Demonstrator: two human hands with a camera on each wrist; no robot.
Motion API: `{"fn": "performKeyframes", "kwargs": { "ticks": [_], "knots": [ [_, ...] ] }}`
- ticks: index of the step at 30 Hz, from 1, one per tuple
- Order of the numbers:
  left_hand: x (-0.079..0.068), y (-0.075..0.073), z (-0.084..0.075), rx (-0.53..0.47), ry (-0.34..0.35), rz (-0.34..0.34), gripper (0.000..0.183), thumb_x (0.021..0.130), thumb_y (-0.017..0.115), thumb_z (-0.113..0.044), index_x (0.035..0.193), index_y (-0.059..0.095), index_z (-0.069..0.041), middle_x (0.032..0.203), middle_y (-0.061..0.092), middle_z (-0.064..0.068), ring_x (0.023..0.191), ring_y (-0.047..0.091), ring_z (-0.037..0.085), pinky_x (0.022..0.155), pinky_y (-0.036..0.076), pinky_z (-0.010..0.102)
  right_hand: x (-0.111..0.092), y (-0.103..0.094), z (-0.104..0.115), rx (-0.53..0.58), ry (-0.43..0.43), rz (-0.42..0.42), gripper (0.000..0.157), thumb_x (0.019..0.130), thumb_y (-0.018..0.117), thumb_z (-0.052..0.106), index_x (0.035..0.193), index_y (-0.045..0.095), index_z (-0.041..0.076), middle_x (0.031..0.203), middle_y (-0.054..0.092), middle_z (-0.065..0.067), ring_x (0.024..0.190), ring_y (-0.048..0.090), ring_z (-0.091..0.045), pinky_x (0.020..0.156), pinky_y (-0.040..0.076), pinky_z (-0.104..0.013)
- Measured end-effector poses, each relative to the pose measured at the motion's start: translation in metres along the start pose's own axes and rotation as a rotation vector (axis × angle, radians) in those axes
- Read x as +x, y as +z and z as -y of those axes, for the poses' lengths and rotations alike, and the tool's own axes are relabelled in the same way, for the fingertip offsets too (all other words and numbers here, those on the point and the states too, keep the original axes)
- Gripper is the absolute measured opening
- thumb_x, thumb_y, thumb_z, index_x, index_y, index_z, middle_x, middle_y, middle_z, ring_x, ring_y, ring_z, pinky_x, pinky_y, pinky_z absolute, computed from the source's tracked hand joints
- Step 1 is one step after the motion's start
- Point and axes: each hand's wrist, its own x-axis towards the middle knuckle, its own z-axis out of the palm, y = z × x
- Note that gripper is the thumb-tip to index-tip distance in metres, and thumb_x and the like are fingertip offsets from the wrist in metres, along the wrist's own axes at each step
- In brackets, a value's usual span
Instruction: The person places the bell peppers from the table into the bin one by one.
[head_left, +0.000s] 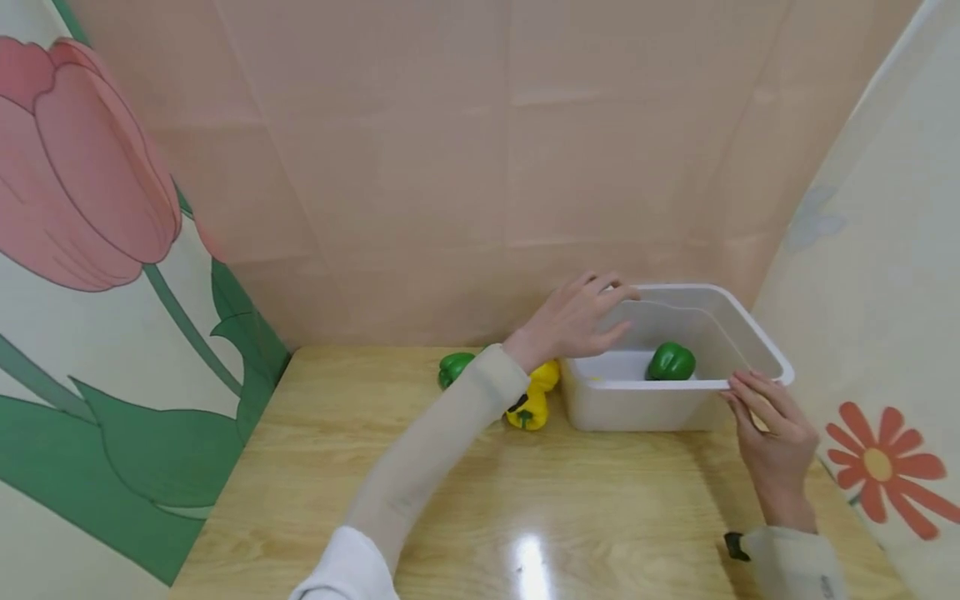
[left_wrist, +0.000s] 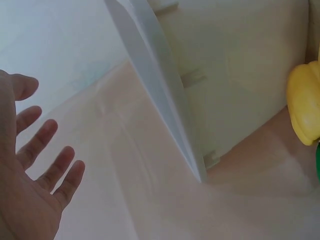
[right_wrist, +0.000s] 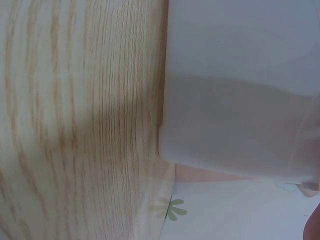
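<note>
A white plastic bin [head_left: 645, 408] stands on the table, with one green bell pepper [head_left: 671, 362] inside it and a small bit of yellow showing at its near left. My right hand [head_left: 776, 429] grips the bin's rim at the near right corner. Above the left end of the bin is my left hand [head_left: 577, 321], its fingers spread and holding nothing. The left wrist view shows that hand [left_wrist: 35, 175] apart from the bin's rim [left_wrist: 160, 95]. Yellow bell peppers [head_left: 531, 410] lie just left of the bin, partly hidden by my left sleeve. Another green bell pepper [head_left: 453, 367] lies farther left.
The wooden table [head_left: 600, 508] runs back to a pinkish-beige sheet [head_left: 390, 167]. A panel with a large tulip [head_left: 105, 167] rises at the left. On the right, close to my right hand, is a pale panel with a red flower [head_left: 877, 465].
</note>
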Motion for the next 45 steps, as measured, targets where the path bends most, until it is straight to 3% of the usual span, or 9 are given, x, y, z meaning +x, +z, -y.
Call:
{"fn": "performKeyframes", "kwargs": {
  "ticks": [9,19,31,39,45],
  "knots": [
    [-0.013,-0.006,0.009,-0.033,-0.011,-0.015,0.044,0.108,0.06,-0.041,0.147,0.06,-0.022,0.145,0.061,0.0,0.131,0.056,0.02,0.113,0.042,0.03,0.007,0.001,0.0,-0.028,-0.003,-0.007,0.013,0.082,0.089,-0.003,0.094,0.083,-0.006,0.101,0.077,-0.03,0.117,0.076,-0.021,0.109,0.054,-0.035],
    [-0.024,-0.007,0.017,-0.03,-0.007,-0.061,0.043,0.106,0.063,-0.037,0.146,0.061,-0.021,0.144,0.062,0.002,0.125,0.059,0.02,0.108,0.046,0.03,0.015,-0.002,-0.008,-0.046,-0.009,0.001,0.014,0.082,0.088,-0.005,0.095,0.083,-0.005,0.103,0.078,-0.028,0.117,0.076,-0.023,0.11,0.054,-0.037],
    [-0.043,-0.003,0.022,-0.047,-0.029,-0.086,0.042,0.106,0.063,-0.038,0.145,0.063,-0.021,0.143,0.062,0.002,0.13,0.056,0.022,0.111,0.046,0.031,0.011,-0.01,-0.018,-0.063,-0.028,0.004,0.013,0.084,0.089,0.001,0.095,0.085,-0.002,0.104,0.08,-0.024,0.112,0.077,-0.029,0.109,0.054,-0.031],
    [-0.064,-0.002,0.026,-0.05,-0.074,-0.069,0.043,0.105,0.065,-0.039,0.145,0.063,-0.021,0.148,0.061,0.005,0.129,0.058,0.024,0.105,0.052,0.034,0.005,-0.01,-0.016,-0.049,-0.025,0.017,0.013,0.085,0.089,0.003,0.096,0.084,-0.003,0.105,0.08,-0.024,0.117,0.076,-0.022,0.111,0.052,-0.034],
    [-0.073,0.003,0.029,-0.048,-0.083,-0.075,0.044,0.106,0.063,-0.037,0.147,0.062,-0.021,0.147,0.062,0.003,0.131,0.057,0.024,0.109,0.05,0.034,0.005,-0.01,-0.016,-0.059,-0.024,0.012,0.013,0.085,0.089,0.002,0.096,0.084,-0.002,0.104,0.08,-0.024,0.115,0.077,-0.027,0.111,0.053,-0.035]
  ]
}}
